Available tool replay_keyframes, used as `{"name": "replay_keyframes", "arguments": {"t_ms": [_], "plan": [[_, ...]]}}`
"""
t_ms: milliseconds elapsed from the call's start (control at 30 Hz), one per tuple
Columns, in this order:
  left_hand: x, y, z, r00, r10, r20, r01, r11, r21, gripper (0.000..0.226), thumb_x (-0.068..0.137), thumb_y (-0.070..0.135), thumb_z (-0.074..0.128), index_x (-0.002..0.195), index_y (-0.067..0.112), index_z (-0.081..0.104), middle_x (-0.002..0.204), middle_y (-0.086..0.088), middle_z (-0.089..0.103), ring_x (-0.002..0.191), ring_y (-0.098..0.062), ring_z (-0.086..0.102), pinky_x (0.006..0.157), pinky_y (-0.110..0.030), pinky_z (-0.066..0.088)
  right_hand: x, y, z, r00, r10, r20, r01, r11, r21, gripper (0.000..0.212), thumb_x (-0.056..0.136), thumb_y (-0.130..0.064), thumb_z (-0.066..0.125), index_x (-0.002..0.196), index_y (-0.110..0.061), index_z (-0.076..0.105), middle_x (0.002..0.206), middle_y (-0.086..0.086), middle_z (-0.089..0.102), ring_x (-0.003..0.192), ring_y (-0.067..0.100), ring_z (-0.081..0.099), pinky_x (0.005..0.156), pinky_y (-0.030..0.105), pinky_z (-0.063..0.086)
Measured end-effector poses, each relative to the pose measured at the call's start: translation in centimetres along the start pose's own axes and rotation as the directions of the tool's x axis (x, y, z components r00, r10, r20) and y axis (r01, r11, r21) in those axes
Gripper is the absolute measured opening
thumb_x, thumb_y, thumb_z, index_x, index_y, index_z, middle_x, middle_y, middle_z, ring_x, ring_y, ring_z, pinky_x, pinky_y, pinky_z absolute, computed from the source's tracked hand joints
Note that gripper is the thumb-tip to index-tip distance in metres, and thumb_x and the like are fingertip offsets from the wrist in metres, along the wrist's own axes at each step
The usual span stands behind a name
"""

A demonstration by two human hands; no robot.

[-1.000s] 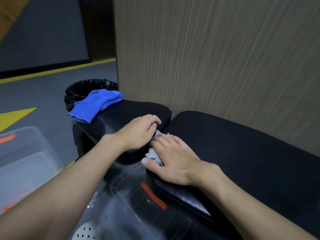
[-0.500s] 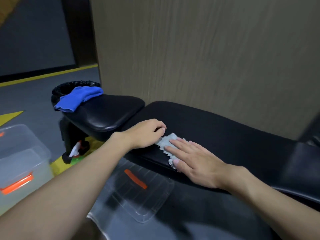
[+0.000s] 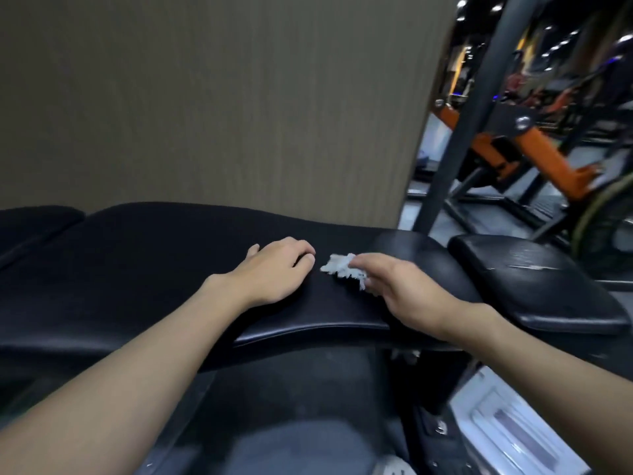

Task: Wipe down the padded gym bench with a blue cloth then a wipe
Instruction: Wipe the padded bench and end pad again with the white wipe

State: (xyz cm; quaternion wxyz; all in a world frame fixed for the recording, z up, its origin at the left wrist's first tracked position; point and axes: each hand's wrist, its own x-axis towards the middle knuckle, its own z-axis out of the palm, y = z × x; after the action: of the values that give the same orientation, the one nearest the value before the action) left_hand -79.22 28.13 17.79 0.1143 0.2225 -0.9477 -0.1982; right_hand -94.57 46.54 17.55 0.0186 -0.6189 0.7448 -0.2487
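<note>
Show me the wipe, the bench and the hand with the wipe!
wipe (image 3: 340, 267): head view, on its crumpled white middle.
bench (image 3: 154, 255): head view, on the bare black pad.
right hand (image 3: 407, 296): head view, on the back of the hand.

Dim indoor light, bright ceiling spots upper right, faint sheen along the bench front edge, motion blur throughout, wide-angle bending at the borders.

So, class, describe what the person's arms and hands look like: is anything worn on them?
Both forearms are bare, with no sleeves in view. The left hand and right hand wear no gloves, and no watch, bracelet or ring shows.
</note>
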Motion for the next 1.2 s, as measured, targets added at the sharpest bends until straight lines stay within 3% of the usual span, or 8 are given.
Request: {"name": "replay_keyframes", "arguments": {"t_ms": [200, 300, 367, 467, 567, 667, 1000, 1200], "plan": [[5.7, 11.1, 6.3, 0.986, 0.160, 0.049, -0.159, 0.987, -0.013, 0.036, 0.098, 0.037, 0.031, 0.128, 0.029, 0.049, 0.131, 0.007, 0.052, 0.123, -0.016, 0.047, 0.109, -0.054, 0.025, -5.8, 8.6, -7.6, 0.920, -0.002, -0.392, -0.142, 0.930, -0.338, 0.029, 0.095, -0.006, 0.055, 0.124, -0.002, 0.059, 0.131, 0.014, 0.057, 0.125, 0.032, 0.049, 0.108, 0.039, 0.037], [7.6, 15.7, 8.9, 0.979, 0.191, 0.077, -0.190, 0.982, -0.017, 0.038, 0.098, 0.031, 0.032, 0.133, 0.026, 0.045, 0.134, 0.004, 0.050, 0.126, -0.019, 0.044, 0.110, -0.057, 0.020, -8.2, 11.1, -8.8, 0.946, 0.255, -0.201, -0.318, 0.855, -0.410, 0.029, 0.098, -0.035, 0.040, 0.097, -0.017, 0.063, 0.110, 0.002, 0.059, 0.116, 0.032, 0.053, 0.099, 0.045, 0.039], [8.5, 17.9, 10.4, 0.983, 0.169, 0.077, -0.171, 0.985, 0.018, 0.039, 0.097, 0.030, 0.032, 0.133, 0.024, 0.044, 0.136, 0.002, 0.046, 0.128, -0.021, 0.040, 0.110, -0.062, 0.015, -9.0, 12.1, -8.6, 0.917, 0.367, -0.158, -0.399, 0.819, -0.412, 0.035, 0.099, -0.041, 0.034, 0.101, -0.022, 0.063, 0.118, -0.002, 0.059, 0.127, 0.025, 0.047, 0.109, 0.045, 0.027], [9.3, 19.0, 12.0, 0.986, 0.151, 0.064, -0.160, 0.971, 0.177, 0.039, 0.096, 0.037, 0.030, 0.129, 0.024, 0.045, 0.136, 0.000, 0.039, 0.130, -0.025, 0.032, 0.107, -0.067, 0.014, -8.6, 13.2, -8.4, 0.914, 0.314, -0.256, -0.391, 0.847, -0.360, 0.043, 0.101, -0.033, 0.037, 0.132, -0.008, 0.054, 0.139, 0.012, 0.052, 0.139, 0.029, 0.035, 0.115, 0.035, 0.015], [9.2, 18.6, 12.2, 0.986, 0.160, 0.055, -0.168, 0.959, 0.227, 0.041, 0.097, 0.039, 0.028, 0.130, 0.021, 0.045, 0.137, 0.002, 0.036, 0.132, -0.023, 0.030, 0.108, -0.066, 0.015, -7.3, 14.5, -7.6, 0.935, 0.348, -0.066, -0.338, 0.819, -0.464, 0.058, 0.097, -0.044, 0.017, 0.137, -0.008, 0.040, 0.143, 0.011, 0.041, 0.140, 0.029, 0.028, 0.116, 0.038, 0.018], [9.2, 18.8, 12.6, 0.983, 0.178, 0.047, -0.184, 0.949, 0.257, 0.041, 0.098, 0.038, 0.026, 0.130, 0.020, 0.044, 0.135, 0.002, 0.035, 0.132, -0.022, 0.029, 0.109, -0.067, 0.015, -5.7, 15.9, -7.8, 0.895, 0.442, 0.056, -0.376, 0.818, -0.435, 0.053, 0.102, -0.037, 0.023, 0.148, -0.013, 0.024, 0.160, 0.010, 0.019, 0.148, 0.022, 0.010, 0.120, 0.039, 0.007], [9.6, 18.3, 12.9, 0.977, 0.212, 0.006, -0.208, 0.951, 0.228, 0.039, 0.097, 0.040, 0.026, 0.130, 0.025, 0.043, 0.134, 0.008, 0.034, 0.132, -0.017, 0.026, 0.112, -0.060, 0.012, 1.3, 20.2, -8.9, 0.859, 0.501, 0.109, -0.405, 0.793, -0.456, 0.055, 0.098, -0.038, 0.024, 0.148, -0.017, 0.030, 0.157, 0.007, 0.028, 0.146, 0.021, 0.019, 0.118, 0.039, 0.013], [9.3, 18.3, 12.4, 0.981, 0.192, 0.024, -0.192, 0.961, 0.199, 0.041, 0.097, 0.041, 0.027, 0.133, 0.028, 0.042, 0.137, 0.008, 0.034, 0.133, -0.017, 0.026, 0.113, -0.058, 0.012, -3.2, 17.3, -8.4, 0.901, 0.423, 0.101, -0.332, 0.819, -0.469, 0.052, 0.096, -0.038, 0.029, 0.145, -0.020, 0.028, 0.156, 0.005, 0.024, 0.146, 0.018, 0.012, 0.119, 0.041, 0.009]]}}
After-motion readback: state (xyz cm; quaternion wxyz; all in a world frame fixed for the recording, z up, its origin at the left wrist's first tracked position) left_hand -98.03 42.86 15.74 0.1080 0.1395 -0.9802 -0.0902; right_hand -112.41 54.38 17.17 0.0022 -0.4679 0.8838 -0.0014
